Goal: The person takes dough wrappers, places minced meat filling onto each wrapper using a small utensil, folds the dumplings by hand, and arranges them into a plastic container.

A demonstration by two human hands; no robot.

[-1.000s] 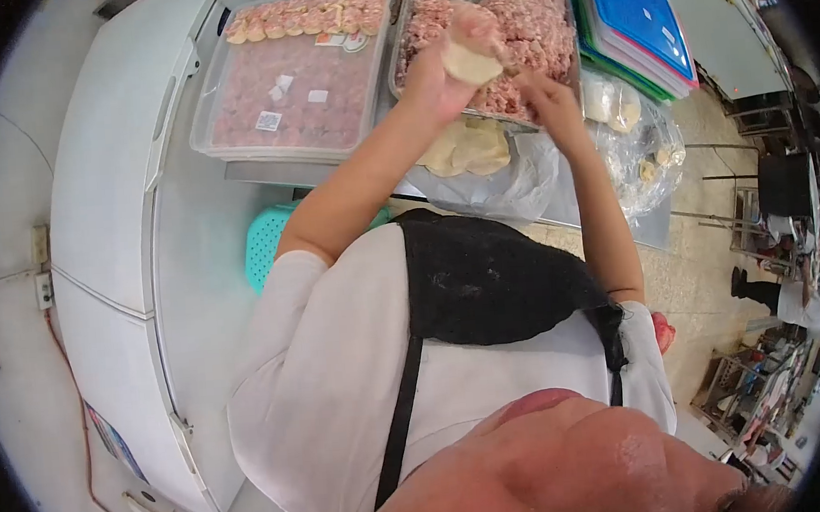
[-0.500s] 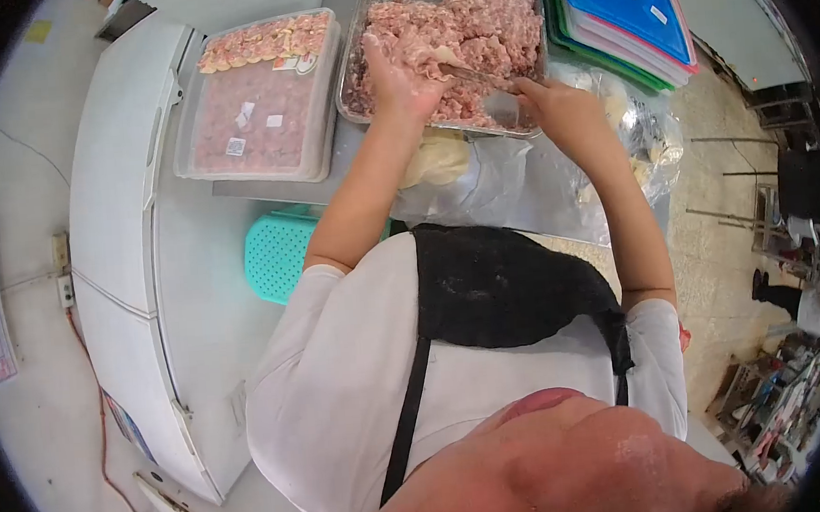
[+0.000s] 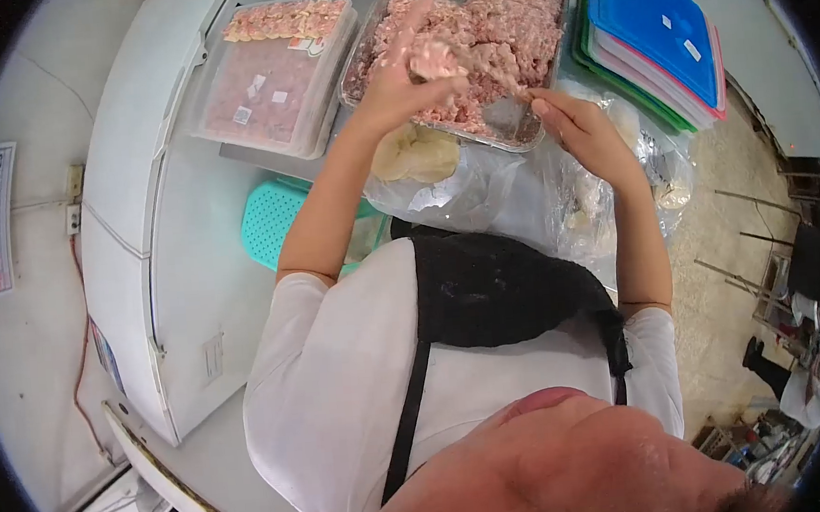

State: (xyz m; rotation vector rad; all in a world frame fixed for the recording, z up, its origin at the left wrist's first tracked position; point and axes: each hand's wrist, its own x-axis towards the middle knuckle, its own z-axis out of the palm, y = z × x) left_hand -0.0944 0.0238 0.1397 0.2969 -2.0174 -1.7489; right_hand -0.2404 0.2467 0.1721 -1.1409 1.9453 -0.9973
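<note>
My left hand [image 3: 394, 95] is cupped over the near left part of a foil-lined tray [image 3: 527, 141] of pinkish ground meat [image 3: 516, 6]. On its fingers rests a dumpling wrapper with filling [image 3: 436, 61], partly blurred by motion. My right hand [image 3: 584, 130] pinches the handle of a narrow spatula, whose blade is hidden under a lump of meat [image 3: 499, 64] just right of the wrapper. A stack of pale yellow wrappers [image 3: 417, 156] lies on a plastic bag [image 3: 462, 190] in front of the tray.
Left of the tray stands a clear container [image 3: 273, 137] with rows of filled dumplings [image 3: 284, 22]. Stacked coloured lids [image 3: 655, 25] are at the right, above clear plastic bags [image 3: 605, 195]. A turquoise basket [image 3: 270, 223] sits below, beside a white refrigerator [image 3: 143, 179].
My right hand has drawn the spatula back from my left palm, now with a lump of meat on it. My left hand has turned slightly upright. The whole view has shifted a little.
</note>
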